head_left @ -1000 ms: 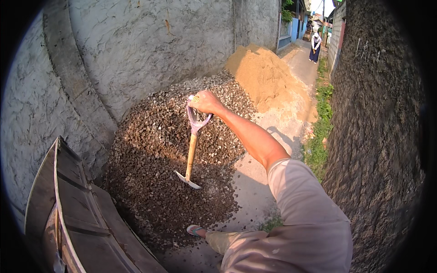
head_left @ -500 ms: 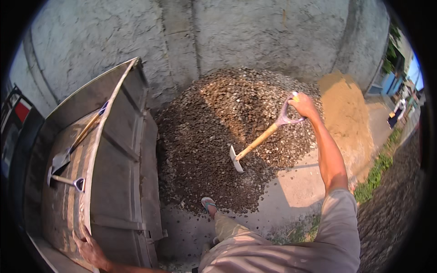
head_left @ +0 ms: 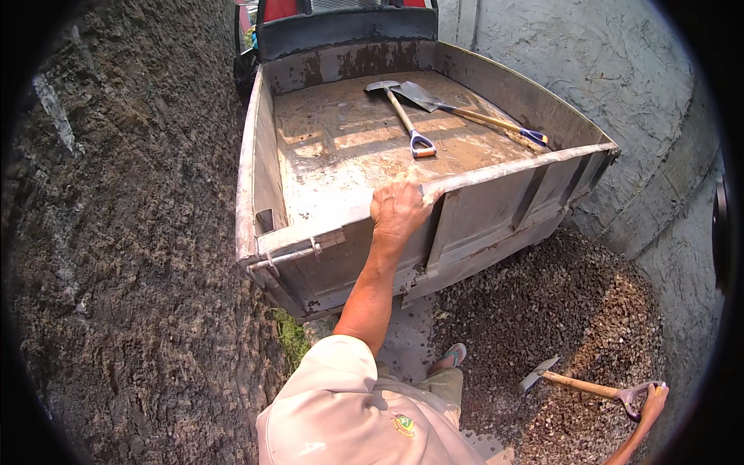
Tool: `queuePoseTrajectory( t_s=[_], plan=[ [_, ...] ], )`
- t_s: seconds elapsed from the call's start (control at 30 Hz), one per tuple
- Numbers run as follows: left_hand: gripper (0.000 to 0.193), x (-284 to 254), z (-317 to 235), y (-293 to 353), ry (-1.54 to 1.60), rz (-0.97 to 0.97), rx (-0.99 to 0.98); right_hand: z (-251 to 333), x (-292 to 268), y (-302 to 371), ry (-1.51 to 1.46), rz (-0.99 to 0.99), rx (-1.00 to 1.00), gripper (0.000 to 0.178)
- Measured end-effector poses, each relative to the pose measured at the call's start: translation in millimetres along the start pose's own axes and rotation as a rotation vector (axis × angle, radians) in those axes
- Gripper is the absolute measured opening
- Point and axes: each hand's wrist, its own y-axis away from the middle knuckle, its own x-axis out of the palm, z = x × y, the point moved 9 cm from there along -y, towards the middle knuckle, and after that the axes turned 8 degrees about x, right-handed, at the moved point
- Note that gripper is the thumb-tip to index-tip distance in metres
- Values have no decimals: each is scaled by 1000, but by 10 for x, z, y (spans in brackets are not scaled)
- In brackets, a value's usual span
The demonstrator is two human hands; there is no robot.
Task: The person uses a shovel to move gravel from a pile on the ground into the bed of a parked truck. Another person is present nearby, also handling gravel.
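My left hand (head_left: 399, 205) rests on the top edge of the truck bed's tailgate (head_left: 480, 221), its fingers curled over the rim. At the lower right, my right hand (head_left: 656, 401) grips the purple D-shaped handle of a hoe (head_left: 583, 384). The hoe's wooden shaft points left, and its pale metal blade is over the gravel pile (head_left: 573, 310). Whether the blade touches the stones I cannot tell. A second hoe (head_left: 403, 116) with a D-handle lies in the truck bed beside a shovel (head_left: 480, 116) with a wooden shaft.
The truck bed (head_left: 333, 139) has raised metal sides. A rough dark wall (head_left: 139, 232) rises along the left, and a grey plastered wall (head_left: 573, 70) stands behind the gravel at right. My sandalled foot (head_left: 449, 358) is at the gravel's edge.
My view has swung left toward the truck bed. My left hand now grips the tailgate rim, where before its fingers were spread at the rim. My right hand still holds the hoe.
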Motion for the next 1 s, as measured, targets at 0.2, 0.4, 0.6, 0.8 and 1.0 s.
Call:
queuePoseTrajectory(
  t_s=[0.2, 0.4, 0.6, 0.8, 1.0],
  plan=[
    [55, 128, -42, -5, 160, 73, -6, 273, 76, -163, -13, -60, -95, 42],
    [59, -20, 23, 87, 288, 114, -22, 747, 197, -193, -52, -5, -179, 37],
    [60, -31, 9, 102, 274, 166, -63, 905, 432, -343, -238, 93, -195, 35],
    [62, -28, 67, 145, 271, 181, -130, 1009, 511, -10, -551, 197, -81, 37],
    [59, 27, 110, 125, 341, 239, -183, 834, 551, 204, -545, 178, -13, 48]
  ],
)
